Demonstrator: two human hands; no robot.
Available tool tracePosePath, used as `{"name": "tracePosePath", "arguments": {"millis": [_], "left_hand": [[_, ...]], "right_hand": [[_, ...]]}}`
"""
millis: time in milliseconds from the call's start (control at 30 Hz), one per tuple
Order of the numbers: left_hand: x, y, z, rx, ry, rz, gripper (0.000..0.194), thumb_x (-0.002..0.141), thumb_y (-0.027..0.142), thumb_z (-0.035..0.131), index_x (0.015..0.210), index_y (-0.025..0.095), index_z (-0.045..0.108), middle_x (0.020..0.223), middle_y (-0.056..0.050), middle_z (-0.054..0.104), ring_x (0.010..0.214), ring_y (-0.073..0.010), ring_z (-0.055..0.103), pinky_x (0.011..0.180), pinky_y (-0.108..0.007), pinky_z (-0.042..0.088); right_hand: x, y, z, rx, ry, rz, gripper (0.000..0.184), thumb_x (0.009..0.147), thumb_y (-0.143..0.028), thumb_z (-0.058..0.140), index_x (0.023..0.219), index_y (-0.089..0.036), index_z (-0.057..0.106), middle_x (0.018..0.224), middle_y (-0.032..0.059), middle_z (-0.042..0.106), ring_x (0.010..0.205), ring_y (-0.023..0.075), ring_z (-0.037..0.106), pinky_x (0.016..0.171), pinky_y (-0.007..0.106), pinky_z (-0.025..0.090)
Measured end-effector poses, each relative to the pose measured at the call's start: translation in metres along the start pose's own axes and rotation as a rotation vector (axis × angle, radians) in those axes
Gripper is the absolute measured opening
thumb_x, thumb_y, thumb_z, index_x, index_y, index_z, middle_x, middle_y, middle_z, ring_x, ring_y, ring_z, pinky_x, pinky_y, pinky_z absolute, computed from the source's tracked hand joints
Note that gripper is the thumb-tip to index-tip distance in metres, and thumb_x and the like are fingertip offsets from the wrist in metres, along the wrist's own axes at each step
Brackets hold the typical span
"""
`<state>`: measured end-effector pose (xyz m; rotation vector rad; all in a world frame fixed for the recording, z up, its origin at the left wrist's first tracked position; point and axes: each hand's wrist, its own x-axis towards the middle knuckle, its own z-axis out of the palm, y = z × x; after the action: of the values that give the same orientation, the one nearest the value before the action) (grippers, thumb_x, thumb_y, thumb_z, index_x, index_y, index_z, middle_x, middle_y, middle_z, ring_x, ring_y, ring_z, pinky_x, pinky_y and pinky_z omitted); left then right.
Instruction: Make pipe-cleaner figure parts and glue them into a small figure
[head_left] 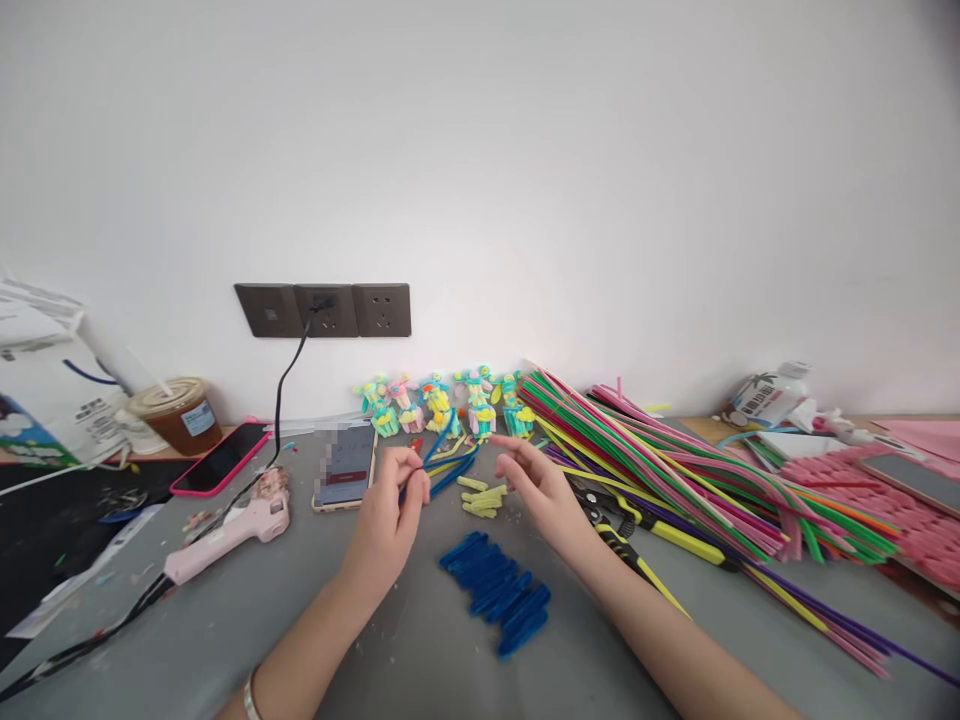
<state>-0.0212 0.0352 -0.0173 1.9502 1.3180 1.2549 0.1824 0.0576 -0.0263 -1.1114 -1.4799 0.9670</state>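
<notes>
My left hand is closed in a pinch on blue pipe cleaners, whose long ends stick out to the right and upward. To its right, my right hand hovers with fingers apart and nothing visible in them. Just left of those fingertips lie short cut pale-yellow pipe cleaner pieces in a small pile. Nearer to me is a group of short blue pipe cleaner pieces, laid side by side. Yellow-handled pliers rest beside my right wrist, partly hidden by the forearm.
Several colourful pipe cleaner figures stand along the wall. A large bundle of long pipe cleaners spreads on the right. On the left are a pink glue gun with a cord, a phone, a pink-cased phone and a drink cup.
</notes>
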Motion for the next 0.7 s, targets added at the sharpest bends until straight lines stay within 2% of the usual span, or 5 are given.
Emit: {"name": "tracePosePath", "arguments": {"millis": [100,200,300,467,700], "left_hand": [[-0.002,0.002,0.002,0.008,-0.214,0.080,0.007,0.097,0.026,0.033,0.097,0.024,0.039,0.080,0.001,0.064,0.069,-0.0134,0.058,0.069,-0.025,0.042],[-0.004,0.006,0.004,-0.041,-0.383,0.120,0.008,0.096,0.025,0.036,0.096,0.024,0.044,0.085,-0.001,0.070,0.075,-0.0143,0.064,0.071,-0.025,0.045],[-0.004,0.009,0.008,-0.179,-0.320,0.045,0.008,0.094,0.028,0.043,0.096,0.023,0.050,0.083,-0.002,0.073,0.077,-0.0158,0.068,0.072,-0.026,0.049],[-0.001,0.011,0.008,-0.449,-0.140,-0.185,0.018,0.082,0.036,0.062,0.086,0.018,0.061,0.082,-0.008,0.077,0.071,-0.0203,0.071,0.055,-0.026,0.052],[-0.005,0.013,0.007,-0.500,-0.134,-0.094,0.021,0.079,0.036,0.067,0.088,0.018,0.069,0.079,-0.006,0.073,0.067,-0.0180,0.069,0.064,-0.031,0.059]], "right_hand": [[-0.008,-0.014,0.007,0.143,-0.258,0.001,0.033,0.084,-0.049,0.060,0.095,-0.018,0.065,0.074,0.0015,0.062,0.066,0.0147,0.056,0.061,0.027,0.044],[-0.013,-0.021,0.014,0.238,-0.326,0.015,0.031,0.084,-0.048,0.062,0.082,-0.018,0.063,0.066,0.0007,0.062,0.060,0.0133,0.055,0.059,0.026,0.044],[-0.012,-0.019,0.014,0.306,-0.230,0.065,0.034,0.082,-0.052,0.063,0.080,-0.019,0.061,0.063,0.0001,0.062,0.056,0.0128,0.054,0.057,0.026,0.044],[-0.007,-0.015,0.009,0.516,-0.092,0.190,0.034,0.079,-0.052,0.065,0.079,-0.020,0.056,0.066,-0.0010,0.061,0.058,0.0125,0.055,0.059,0.026,0.044],[-0.010,-0.016,0.013,0.619,-0.114,0.237,0.033,0.079,-0.050,0.067,0.078,-0.020,0.053,0.060,-0.0024,0.059,0.054,0.0118,0.054,0.056,0.025,0.044]]}}
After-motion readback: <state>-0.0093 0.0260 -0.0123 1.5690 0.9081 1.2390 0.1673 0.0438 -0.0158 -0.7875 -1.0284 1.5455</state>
